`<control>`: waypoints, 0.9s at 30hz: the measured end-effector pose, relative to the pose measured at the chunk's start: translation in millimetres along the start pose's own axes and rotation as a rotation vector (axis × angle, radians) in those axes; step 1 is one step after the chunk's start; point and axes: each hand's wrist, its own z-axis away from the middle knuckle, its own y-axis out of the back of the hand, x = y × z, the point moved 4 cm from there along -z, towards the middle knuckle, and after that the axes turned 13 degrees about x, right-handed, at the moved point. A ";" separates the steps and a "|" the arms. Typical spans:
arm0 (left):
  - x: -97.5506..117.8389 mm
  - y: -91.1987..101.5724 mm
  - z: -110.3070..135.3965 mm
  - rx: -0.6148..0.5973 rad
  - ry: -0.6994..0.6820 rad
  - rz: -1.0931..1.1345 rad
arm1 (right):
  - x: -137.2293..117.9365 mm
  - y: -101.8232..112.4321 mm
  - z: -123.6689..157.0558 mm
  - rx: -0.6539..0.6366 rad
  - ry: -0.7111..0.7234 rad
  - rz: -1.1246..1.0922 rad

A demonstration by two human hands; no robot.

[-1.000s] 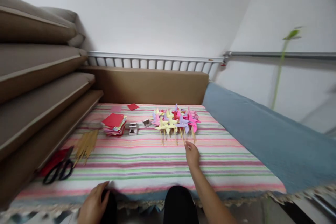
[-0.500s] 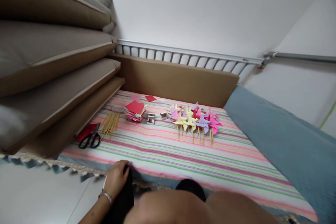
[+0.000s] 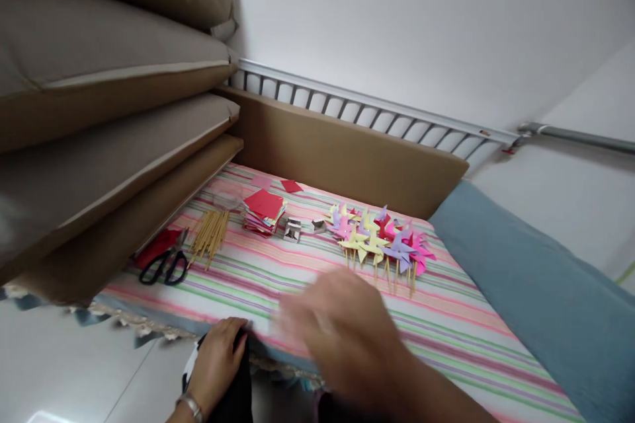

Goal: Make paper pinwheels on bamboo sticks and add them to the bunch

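My left hand (image 3: 221, 351) rests on my dark-clothed knee at the bed's front edge, holding nothing, fingers laid over it and thumb a little apart. Over the striped sheet hovers my right hand (image 3: 342, 330), smeared by motion; its fingers and anything in them cannot be made out. Beyond it is a bunch of paper pinwheels (image 3: 380, 238) on sticks, in yellow, pink, purple and red. A stack of coloured paper squares (image 3: 264, 213) lies further left, beside a small open box (image 3: 292, 230) of dark bits. Wooden sticks (image 3: 209, 238) and black-handled scissors (image 3: 166, 264) lie to the left.
Thick brown-grey cushions (image 3: 114, 112) are piled on the left. A brown panel (image 3: 342, 149) and a metal rail (image 3: 367, 106) stand along the back. Blue bedding (image 3: 536, 277) borders the right. A second small box (image 3: 318, 225) and loose paper squares (image 3: 291, 186) lie on the sheet.
My right hand has risen from near my body to above the sheet. My left hand stays on my knee. The view has tilted slightly; the items on the sheet lie as before.
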 end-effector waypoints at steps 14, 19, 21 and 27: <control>-15.8 -10.1 -0.7 0.061 -0.237 -0.128 | 214.4 -203.2 -18.7 -0.299 -0.216 0.346; -11.8 -8.1 -4.3 0.063 -0.265 -0.124 | 221.0 -217.0 -18.1 -0.297 -0.196 0.318; -11.1 -8.1 -4.9 0.063 -0.270 -0.121 | 221.0 -215.9 -17.7 -0.294 -0.191 0.311; -11.2 -7.1 -5.1 0.078 -0.269 -0.108 | 213.7 -210.9 -19.1 -0.298 -0.162 0.284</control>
